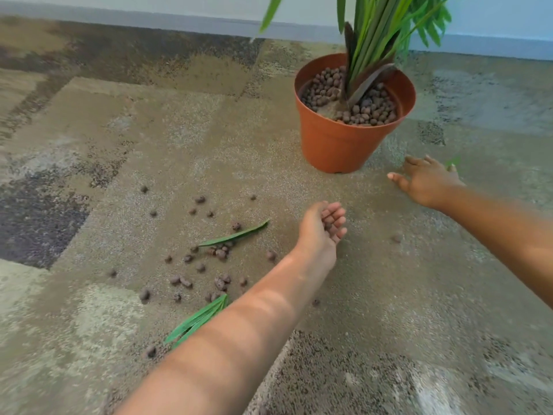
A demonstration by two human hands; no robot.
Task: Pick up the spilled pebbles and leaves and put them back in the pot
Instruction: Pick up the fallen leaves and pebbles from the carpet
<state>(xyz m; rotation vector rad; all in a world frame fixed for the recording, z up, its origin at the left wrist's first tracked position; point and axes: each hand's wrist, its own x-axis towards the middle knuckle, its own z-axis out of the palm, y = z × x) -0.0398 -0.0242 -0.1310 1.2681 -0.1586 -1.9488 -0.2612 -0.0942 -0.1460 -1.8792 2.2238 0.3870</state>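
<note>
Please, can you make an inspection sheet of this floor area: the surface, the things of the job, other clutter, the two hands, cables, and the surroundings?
Surface: patchy brown and grey carpet, with grit near the bottom edge.
Job's things: terracotta pot upright, pebbles inside around the plant. Spilled pebbles scattered left of the pot. One loose leaf lies among them; a leaf cluster lies nearer, partly behind the left forearm.
Clutter: nothing seen.
Hands: left hand cupped, holding a few pebbles. Right hand lies open on the carpet right of the pot, a green leaf tip beside its fingers.
Cables: nothing seen.
Surroundings: pale wall with grey baseboard.
</note>
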